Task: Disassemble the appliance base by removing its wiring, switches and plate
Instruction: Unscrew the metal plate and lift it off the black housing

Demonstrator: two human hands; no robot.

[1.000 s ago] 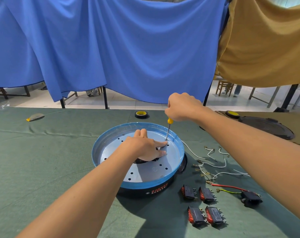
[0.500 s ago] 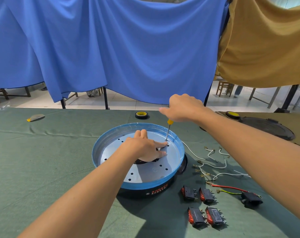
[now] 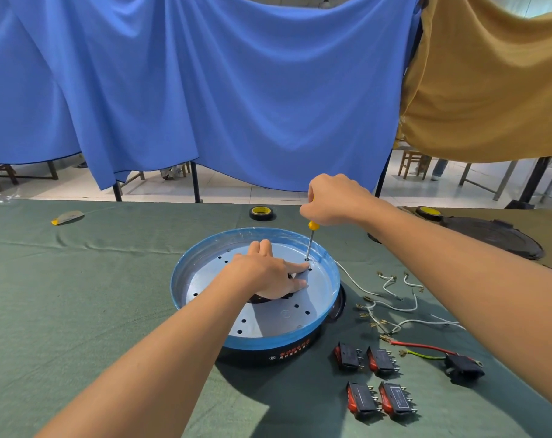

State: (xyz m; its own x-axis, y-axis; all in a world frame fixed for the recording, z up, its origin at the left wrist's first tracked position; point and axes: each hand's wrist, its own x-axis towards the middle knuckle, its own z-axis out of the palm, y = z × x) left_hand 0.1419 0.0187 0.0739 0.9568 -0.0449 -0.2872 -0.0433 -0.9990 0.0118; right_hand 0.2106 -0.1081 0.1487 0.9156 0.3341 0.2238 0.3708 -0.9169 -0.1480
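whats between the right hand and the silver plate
The screwdriver: its yellow handle sticks out below the right hand and its shaft runs down to the plate, in the head view.

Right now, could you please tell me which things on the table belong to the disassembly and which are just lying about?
In use: appliance base, plate, screwdriver, right hand gripping it, left hand pressing the plate, four switches, white wires, socket.
Lying about: tape roll, black lid.
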